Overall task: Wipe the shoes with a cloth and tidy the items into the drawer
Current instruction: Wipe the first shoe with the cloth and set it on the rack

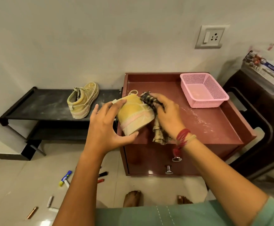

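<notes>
suede-like shoe (135,114), perforated plastic basket (204,90), glossy cabinet top (214,121)

— Where does the basket (206,101) sit?
— On the surface (214,128), at its far right corner.
— And the shoes?
— One shoe (134,115) is between the left hand (103,128) and right hand (167,111), over the surface's near left edge, with the cloth (159,136) at its right. The other shoe (82,100) lies on the rack (40,103), left of the surface.
— The pens (65,177)?
— On the floor (19,185), before the rack.
</notes>
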The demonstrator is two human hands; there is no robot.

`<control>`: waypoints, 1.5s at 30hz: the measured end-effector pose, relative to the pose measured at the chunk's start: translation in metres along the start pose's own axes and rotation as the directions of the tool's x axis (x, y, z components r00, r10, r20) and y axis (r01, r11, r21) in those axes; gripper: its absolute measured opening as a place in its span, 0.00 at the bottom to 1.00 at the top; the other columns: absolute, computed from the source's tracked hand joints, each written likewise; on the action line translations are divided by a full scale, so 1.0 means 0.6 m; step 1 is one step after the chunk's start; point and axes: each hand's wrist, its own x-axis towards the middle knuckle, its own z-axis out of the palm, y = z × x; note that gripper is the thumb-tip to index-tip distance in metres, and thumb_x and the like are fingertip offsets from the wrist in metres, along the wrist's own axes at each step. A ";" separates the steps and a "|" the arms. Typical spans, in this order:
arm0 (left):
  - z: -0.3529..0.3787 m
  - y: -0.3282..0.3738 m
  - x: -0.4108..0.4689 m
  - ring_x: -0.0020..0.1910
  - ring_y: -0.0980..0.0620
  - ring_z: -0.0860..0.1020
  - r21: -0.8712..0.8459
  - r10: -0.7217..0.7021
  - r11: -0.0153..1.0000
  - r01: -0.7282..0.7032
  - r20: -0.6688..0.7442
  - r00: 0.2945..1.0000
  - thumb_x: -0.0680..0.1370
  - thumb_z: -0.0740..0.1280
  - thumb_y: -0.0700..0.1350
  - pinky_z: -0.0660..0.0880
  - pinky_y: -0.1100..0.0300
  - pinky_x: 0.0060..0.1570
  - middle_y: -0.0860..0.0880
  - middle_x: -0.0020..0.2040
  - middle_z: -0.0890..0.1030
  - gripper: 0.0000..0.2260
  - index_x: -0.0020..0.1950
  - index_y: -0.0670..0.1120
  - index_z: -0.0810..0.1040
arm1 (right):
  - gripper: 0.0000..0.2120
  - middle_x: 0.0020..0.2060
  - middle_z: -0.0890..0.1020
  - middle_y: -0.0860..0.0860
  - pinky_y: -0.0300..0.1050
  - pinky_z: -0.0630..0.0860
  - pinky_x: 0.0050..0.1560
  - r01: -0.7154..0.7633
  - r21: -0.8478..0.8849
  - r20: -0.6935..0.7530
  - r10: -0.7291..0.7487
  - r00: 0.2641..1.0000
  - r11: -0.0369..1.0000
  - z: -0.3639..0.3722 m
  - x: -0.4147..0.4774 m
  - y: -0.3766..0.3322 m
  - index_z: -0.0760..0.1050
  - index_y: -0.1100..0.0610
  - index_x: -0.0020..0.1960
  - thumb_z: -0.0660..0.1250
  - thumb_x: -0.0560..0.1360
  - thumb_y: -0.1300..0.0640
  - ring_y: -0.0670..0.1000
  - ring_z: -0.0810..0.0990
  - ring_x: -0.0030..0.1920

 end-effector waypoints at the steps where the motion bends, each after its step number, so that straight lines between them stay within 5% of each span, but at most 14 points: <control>1: 0.000 -0.001 0.000 0.64 0.52 0.71 -0.001 -0.009 1.000 0.009 -0.015 1.000 0.64 0.69 0.67 0.63 0.37 0.67 0.51 0.64 0.75 0.39 0.70 0.49 0.67 | 0.19 0.57 0.80 0.53 0.36 0.68 0.63 0.087 -0.040 0.012 -0.087 0.996 0.995 0.008 -0.011 -0.014 0.77 0.58 0.61 0.60 0.74 0.70 0.49 0.77 0.58; 6: -0.006 -0.017 -0.008 0.65 0.54 0.69 -0.109 -0.106 0.988 0.105 0.003 0.994 0.62 0.71 0.63 0.66 0.37 0.65 0.51 0.66 0.73 0.45 0.74 0.46 0.62 | 0.21 0.61 0.78 0.54 0.40 0.67 0.64 0.464 -0.136 0.293 -0.412 0.863 0.875 0.012 -0.052 -0.036 0.75 0.55 0.63 0.57 0.73 0.64 0.49 0.74 0.62; 10: -0.004 -0.018 -0.009 0.64 0.59 0.67 -0.099 -0.135 0.985 0.140 0.053 0.989 0.60 0.71 0.62 0.65 0.37 0.66 0.55 0.63 0.70 0.47 0.75 0.46 0.62 | 0.20 0.59 0.79 0.53 0.36 0.66 0.65 0.225 -0.147 0.165 -0.201 0.966 0.963 0.013 -0.024 -0.009 0.77 0.57 0.61 0.58 0.73 0.69 0.51 0.76 0.62; 15: -0.009 -0.016 -0.009 0.59 0.66 0.64 -0.123 -0.099 0.987 0.105 0.056 0.993 0.60 0.72 0.63 0.65 0.36 0.66 0.59 0.60 0.69 0.44 0.72 0.46 0.65 | 0.21 0.61 0.78 0.52 0.36 0.66 0.64 0.420 -0.134 0.330 -0.359 0.873 0.898 0.016 -0.048 -0.027 0.77 0.54 0.62 0.56 0.73 0.65 0.48 0.74 0.62; 18: -0.004 -0.009 -0.007 0.61 0.64 0.66 -0.131 -0.068 0.989 0.074 0.051 0.996 0.59 0.72 0.62 0.57 0.38 0.71 0.60 0.61 0.69 0.44 0.71 0.48 0.65 | 0.19 0.59 0.79 0.56 0.43 0.68 0.66 0.222 -0.151 0.158 -0.198 0.967 0.963 0.006 -0.016 -0.017 0.77 0.58 0.61 0.57 0.74 0.67 0.54 0.76 0.61; 22: -0.001 -0.014 -0.008 0.65 0.64 0.65 -0.141 -0.062 0.988 0.068 0.047 0.997 0.60 0.72 0.62 0.52 0.45 0.75 0.60 0.64 0.69 0.45 0.73 0.47 0.63 | 0.21 0.62 0.77 0.54 0.44 0.69 0.65 0.437 -0.152 0.351 -0.365 0.862 0.887 0.018 -0.039 -0.041 0.76 0.54 0.62 0.55 0.74 0.63 0.52 0.74 0.63; 26: 0.002 -0.014 -0.006 0.65 0.65 0.64 -0.128 -0.035 0.991 0.042 0.050 0.998 0.61 0.73 0.62 0.51 0.49 0.75 0.56 0.65 0.70 0.46 0.74 0.46 0.62 | 0.21 0.58 0.79 0.56 0.57 0.75 0.58 0.334 -0.244 0.215 -0.286 0.934 0.910 0.015 -0.022 -0.038 0.76 0.54 0.63 0.54 0.73 0.63 0.58 0.77 0.58; 30: 0.002 -0.015 -0.009 0.67 0.59 0.67 -0.133 -0.052 0.989 0.061 0.069 0.996 0.60 0.76 0.59 0.51 0.48 0.76 0.54 0.67 0.71 0.46 0.73 0.46 0.62 | 0.19 0.61 0.77 0.56 0.53 0.76 0.51 0.563 -0.352 0.338 -0.460 0.822 0.748 0.032 -0.051 -0.043 0.76 0.51 0.61 0.59 0.73 0.61 0.61 0.77 0.58; 34: -0.012 -0.022 -0.012 0.61 0.69 0.62 -0.141 -0.076 0.986 0.092 0.121 0.990 0.59 0.74 0.60 0.55 0.39 0.73 0.61 0.62 0.67 0.45 0.72 0.49 0.62 | 0.22 0.59 0.79 0.53 0.36 0.68 0.63 0.087 -0.139 0.159 -0.064 0.985 0.986 0.012 0.005 0.012 0.77 0.55 0.61 0.57 0.73 0.70 0.53 0.76 0.61; 37: -0.014 -0.021 -0.015 0.62 0.66 0.58 -0.086 -0.123 0.986 0.143 0.204 0.971 0.58 0.74 0.57 0.56 0.33 0.69 0.59 0.63 0.63 0.47 0.74 0.52 0.56 | 0.20 0.59 0.79 0.51 0.37 0.67 0.66 -0.129 -0.032 -0.003 0.129 0.992 0.991 -0.018 0.027 0.039 0.76 0.58 0.62 0.56 0.75 0.71 0.50 0.75 0.62; 41: -0.001 -0.018 -0.012 0.71 0.47 0.61 0.084 -0.180 0.983 0.164 0.249 0.952 0.60 0.73 0.58 0.46 0.31 0.71 0.50 0.68 0.63 0.49 0.74 0.59 0.48 | 0.20 0.58 0.79 0.53 0.26 0.65 0.60 -0.026 -0.139 0.013 0.028 1.000 0.990 -0.015 0.019 0.029 0.75 0.58 0.64 0.57 0.75 0.70 0.49 0.77 0.58; 45: 0.018 -0.007 -0.004 0.70 0.46 0.65 0.213 -0.200 0.963 0.164 0.164 0.966 0.60 0.74 0.62 0.50 0.30 0.68 0.49 0.66 0.68 0.48 0.74 0.52 0.56 | 0.21 0.59 0.78 0.57 0.49 0.75 0.56 0.142 -0.315 0.196 -0.082 0.977 0.938 0.029 -0.026 -0.005 0.64 0.50 0.71 0.57 0.79 0.59 0.58 0.78 0.56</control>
